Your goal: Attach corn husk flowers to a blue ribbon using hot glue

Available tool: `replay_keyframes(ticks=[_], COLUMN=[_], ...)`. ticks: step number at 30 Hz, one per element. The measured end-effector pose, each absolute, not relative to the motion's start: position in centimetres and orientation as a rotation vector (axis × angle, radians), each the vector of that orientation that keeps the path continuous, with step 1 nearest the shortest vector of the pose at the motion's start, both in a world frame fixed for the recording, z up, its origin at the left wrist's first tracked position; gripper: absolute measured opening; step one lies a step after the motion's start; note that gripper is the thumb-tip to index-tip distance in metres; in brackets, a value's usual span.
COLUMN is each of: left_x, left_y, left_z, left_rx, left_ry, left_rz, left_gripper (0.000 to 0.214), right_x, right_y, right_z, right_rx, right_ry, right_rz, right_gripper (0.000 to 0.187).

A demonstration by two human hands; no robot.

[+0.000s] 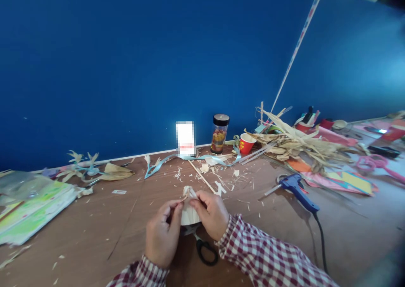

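Note:
Between my two hands is a pale, cream corn husk piece, gathered at its top and flaring wider at the bottom. My left hand pinches its upper left side between thumb and forefinger. On the other side, my right hand grips the upper right part, fingers curled. Just below the husk lies a pair of scissors with black handles; the husk and my hands cover part of the blades. A pale blue ribbon trails across the table beyond my hands.
Husk scraps litter the brown table. A blue glue gun with a cord lies right, near a pile of dried husks. A red paper cup and lidded jar stand by the blue wall. Pink scissors lie far right.

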State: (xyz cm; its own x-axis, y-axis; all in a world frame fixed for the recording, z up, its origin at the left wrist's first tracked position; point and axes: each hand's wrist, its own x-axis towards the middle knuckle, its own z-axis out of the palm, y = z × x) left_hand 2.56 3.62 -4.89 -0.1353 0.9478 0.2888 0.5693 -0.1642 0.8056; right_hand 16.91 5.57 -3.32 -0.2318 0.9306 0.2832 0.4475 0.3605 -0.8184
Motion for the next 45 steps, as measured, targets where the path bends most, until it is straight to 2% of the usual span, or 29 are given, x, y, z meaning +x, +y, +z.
replay_keyframes(ticks=[8, 12, 16, 19, 30, 35, 40, 42, 45], left_x=[2.1, 1.1, 0.6, 0.7, 1.0, 1.3, 1.6, 1.7, 1.8], left_y=[4.2, 5.0, 5.8, 5.9, 5.9, 5.7, 5.6, 5.5, 5.5], left_z=[-4.1, -4.4, -4.9, -5.2, -5.1, -5.4, -5.2, -5.0, -4.8], left_rx=[1.699, 1.438, 1.245, 1.139, 0.991, 0.935, 0.896, 0.882, 0.801], left_ry=[1.693, 1.819, 1.69, 1.606, 1.506, 1.473, 1.481, 1.469, 1.405], left_rz=[1.265, 1.216, 1.189, 1.173, 1.161, 1.147, 1.174, 1.195, 1.237], left_gripper=[0.027, 0.034, 0.04, 0.039, 0.038, 0.037, 0.037, 0.037, 0.036], right_x=[18.2, 21.7, 24.9, 25.8, 26.0, 26.0, 25.9, 25.5, 23.9], right_y=[6.6, 9.6, 11.7, 12.1, 12.0, 11.8, 11.9, 11.9, 11.3], right_z=[-2.5, -2.5, -2.9, -3.2, -3.5, -3.7, -3.1, -2.8, -2.4], right_rx=[-1.069, -1.345, -1.705, -1.84, -1.882, -1.827, -1.737, -1.625, -1.311], right_ry=[-1.874, -1.707, -1.878, -2.019, -2.112, -2.101, -2.044, -1.94, -1.629], right_rz=[0.693, 0.62, 0.335, 0.299, 0.514, 0.544, 0.491, 0.622, 1.092], right_gripper=[0.026, 0.027, 0.022, 0.02, 0.013, 0.002, 0.004, 0.008, 0.015])
